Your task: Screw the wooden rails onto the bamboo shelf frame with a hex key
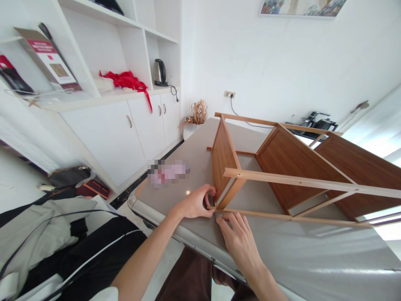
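A wooden shelf rack [316, 182] lies on its side on the grey table, its brown shelf boards standing on edge between light wooden rails. My left hand [197, 202] curls around the near end of the lowest rail, at the corner of the end board [224, 154], thumb and fingers on the wood. Just right of it, my right hand [236, 234] is closed, its fingertips pinched beside the joint where rail and board meet. A thin dark piece shows at those fingertips, too small to name.
A blurred pinkish packet [169, 172] lies on the grey table [194, 150] to the left. Clothes [46, 238] and bags are heaped at lower left. White cabinets [103, 129] line the left wall, with a kettle [160, 72] on a shelf. Dried plants [199, 112] stand behind the table.
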The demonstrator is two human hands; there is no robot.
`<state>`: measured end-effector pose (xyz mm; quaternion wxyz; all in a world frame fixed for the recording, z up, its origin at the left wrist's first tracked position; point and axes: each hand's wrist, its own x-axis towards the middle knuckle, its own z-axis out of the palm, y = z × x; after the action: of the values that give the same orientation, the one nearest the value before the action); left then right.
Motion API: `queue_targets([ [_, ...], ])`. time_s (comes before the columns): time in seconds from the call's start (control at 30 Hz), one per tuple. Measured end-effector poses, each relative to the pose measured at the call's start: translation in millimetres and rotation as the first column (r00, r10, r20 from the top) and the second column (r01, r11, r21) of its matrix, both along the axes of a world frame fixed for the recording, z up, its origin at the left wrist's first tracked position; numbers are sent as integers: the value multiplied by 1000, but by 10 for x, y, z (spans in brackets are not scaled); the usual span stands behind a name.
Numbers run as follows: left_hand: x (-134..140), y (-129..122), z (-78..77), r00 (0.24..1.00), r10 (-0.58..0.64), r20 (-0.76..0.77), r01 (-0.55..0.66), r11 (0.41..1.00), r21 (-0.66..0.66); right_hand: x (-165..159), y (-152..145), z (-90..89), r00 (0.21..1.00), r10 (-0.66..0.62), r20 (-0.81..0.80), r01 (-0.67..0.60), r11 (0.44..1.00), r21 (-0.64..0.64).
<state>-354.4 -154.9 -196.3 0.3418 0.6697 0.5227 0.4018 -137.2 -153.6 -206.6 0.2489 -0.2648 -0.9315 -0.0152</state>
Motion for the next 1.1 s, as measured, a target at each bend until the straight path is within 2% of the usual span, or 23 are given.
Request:
queue_targets([
  [0.43,0,3,11,1000,-3,3,3,1000,-5,-8,-36,43,1000,27,11,-28,997,71],
  [0.73,-4,6,1,1000,-3,-4,3,1000,-5,-7,-9,-30,1000,10,-29,-10,1000,2],
  [1.1,-10,6,-19,1000,4,-29,-4,1000,9,-15,25,-56,990,-25,-137,3,987,-159],
])
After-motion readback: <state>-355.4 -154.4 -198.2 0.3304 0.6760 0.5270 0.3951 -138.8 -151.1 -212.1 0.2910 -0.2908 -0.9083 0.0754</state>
